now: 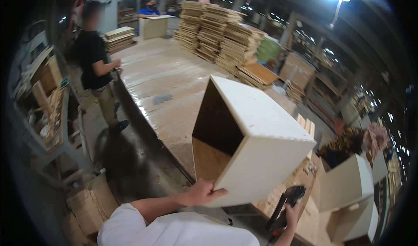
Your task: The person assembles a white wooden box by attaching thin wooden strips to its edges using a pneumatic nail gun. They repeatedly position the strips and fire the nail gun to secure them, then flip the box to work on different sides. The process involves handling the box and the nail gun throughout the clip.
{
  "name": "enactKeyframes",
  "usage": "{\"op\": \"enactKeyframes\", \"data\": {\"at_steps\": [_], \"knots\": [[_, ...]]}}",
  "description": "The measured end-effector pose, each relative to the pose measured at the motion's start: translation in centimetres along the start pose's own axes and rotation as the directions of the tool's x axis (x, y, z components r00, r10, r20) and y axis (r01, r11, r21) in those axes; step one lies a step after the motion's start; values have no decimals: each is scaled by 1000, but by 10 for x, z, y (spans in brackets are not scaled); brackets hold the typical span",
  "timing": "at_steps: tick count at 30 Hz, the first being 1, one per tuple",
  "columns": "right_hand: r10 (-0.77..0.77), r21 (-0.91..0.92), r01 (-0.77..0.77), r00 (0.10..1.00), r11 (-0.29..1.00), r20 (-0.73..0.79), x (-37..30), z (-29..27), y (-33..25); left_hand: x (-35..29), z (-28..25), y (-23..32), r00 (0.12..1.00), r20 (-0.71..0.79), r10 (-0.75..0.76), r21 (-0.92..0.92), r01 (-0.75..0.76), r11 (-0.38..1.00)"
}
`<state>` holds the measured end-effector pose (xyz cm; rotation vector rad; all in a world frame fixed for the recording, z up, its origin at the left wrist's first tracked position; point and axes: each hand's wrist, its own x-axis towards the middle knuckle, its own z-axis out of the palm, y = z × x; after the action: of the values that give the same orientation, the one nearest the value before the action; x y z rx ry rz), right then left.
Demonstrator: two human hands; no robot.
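A pale wooden box (270, 163) with one open side stands tilted in front of me, its dark inside facing left. My left hand (205, 193) is closed on the lower near edge of this box, thumb against the outer panel. To the right of the box, my right hand (292, 214) is wrapped round the grip of a black nail gun (283, 204). The nail gun is held over the near end of the wooden workbench (307, 193), apart from the box. The box's far bottom edge is hidden.
A long worktable (143, 78) runs away from me, with stacked wooden panels (235, 48) on its right side. More open boxes (346, 185) stand at right. A person in black (92, 54) stands left of the table; a person in blue (149, 11) is farther back. Cardboard (89, 207) lies lower left.
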<state>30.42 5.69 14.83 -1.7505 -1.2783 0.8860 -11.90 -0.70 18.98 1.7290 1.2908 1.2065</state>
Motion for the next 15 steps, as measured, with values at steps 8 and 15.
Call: {"op": "enactKeyframes", "data": {"at_steps": [8, 15], "knots": [[124, 136, -141, 984, 981, 127, 18, 27, 43, 98, -62, 80, 958, -258, -125, -381, 18, 924], [130, 83, -135, 990, 987, 61, 18, 23, 43, 176, -172, 19, 945, -270, -183, -588, -12, 809]]}}
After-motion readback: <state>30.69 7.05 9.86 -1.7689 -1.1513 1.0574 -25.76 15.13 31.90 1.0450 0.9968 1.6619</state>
